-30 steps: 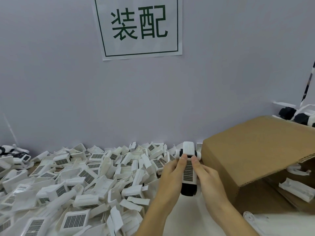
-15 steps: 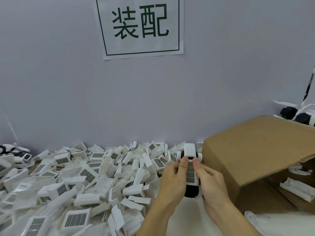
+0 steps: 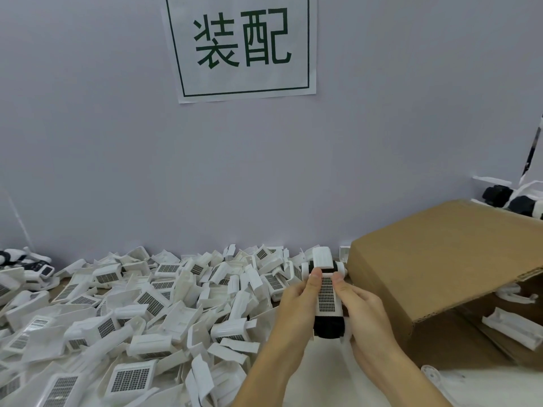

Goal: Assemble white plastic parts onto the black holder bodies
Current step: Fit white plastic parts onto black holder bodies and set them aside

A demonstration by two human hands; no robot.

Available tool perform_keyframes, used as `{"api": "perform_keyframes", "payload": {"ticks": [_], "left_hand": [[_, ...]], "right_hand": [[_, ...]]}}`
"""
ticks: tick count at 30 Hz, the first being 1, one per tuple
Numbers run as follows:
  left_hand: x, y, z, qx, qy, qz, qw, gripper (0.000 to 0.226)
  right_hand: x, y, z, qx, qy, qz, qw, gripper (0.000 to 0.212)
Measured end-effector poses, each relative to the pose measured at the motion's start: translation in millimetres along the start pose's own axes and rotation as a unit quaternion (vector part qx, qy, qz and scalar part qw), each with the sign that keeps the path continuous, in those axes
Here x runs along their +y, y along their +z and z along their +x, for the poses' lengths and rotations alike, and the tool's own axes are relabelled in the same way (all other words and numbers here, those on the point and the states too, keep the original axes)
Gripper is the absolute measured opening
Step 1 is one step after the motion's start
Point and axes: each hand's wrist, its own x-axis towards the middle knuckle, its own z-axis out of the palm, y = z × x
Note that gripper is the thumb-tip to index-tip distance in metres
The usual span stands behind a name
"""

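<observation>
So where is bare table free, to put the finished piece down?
A bare strip of table lies below both hands, between the pile of white parts and the cardboard box. Left of it is crowded right up to the wall. Inside the box only a few white parts show.

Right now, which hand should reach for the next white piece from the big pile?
The left hand, probably. The pile of white parts lies on its side, while the cardboard box sits beside the right hand. Both hands hold the assembly, so the right could keep gripping it.
</observation>
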Motion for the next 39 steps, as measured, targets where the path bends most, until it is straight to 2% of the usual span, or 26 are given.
{"api": "perform_keyframes", "payload": {"ticks": [4, 11, 16, 24, 28, 33, 39], "left_hand": [[-3, -4, 2, -0.037, 0.012, -0.006, 0.999, 0.019], [-7, -3, 3, 0.006, 0.047, -0.011, 0.999, 0.019], [-11, -2, 5, 0.02, 0.049, 0.008, 0.999, 0.02], [-9, -9, 5, -0.065, 0.039, 0.057, 0.996, 0.025], [-10, -6, 7, -0.02, 0.029, 0.055, 0.998, 0.027], [-10, -8, 7, 0.008, 0.024, 0.047, 0.999, 0.027], [-6, -8, 6, 0.012, 0.017, 0.007, 1.0, 0.021]], "right_hand": [[1, -2, 2, 0.005, -0.01, -0.035, 0.999, 0.028], [3, -5, 4, -0.005, -0.035, -0.096, 0.995, 0.027], [3, -7, 5, 0.027, -0.051, -0.144, 0.988, 0.021], [6, -8, 6, 0.065, -0.04, -0.109, 0.991, 0.034], [5, -10, 7, 0.016, 0.007, -0.046, 0.999, 0.029], [11, -9, 9, 0.017, -0.046, -0.12, 0.992, 0.02], [11, -10, 9, 0.018, -0.067, -0.107, 0.992, 0.02]]}}
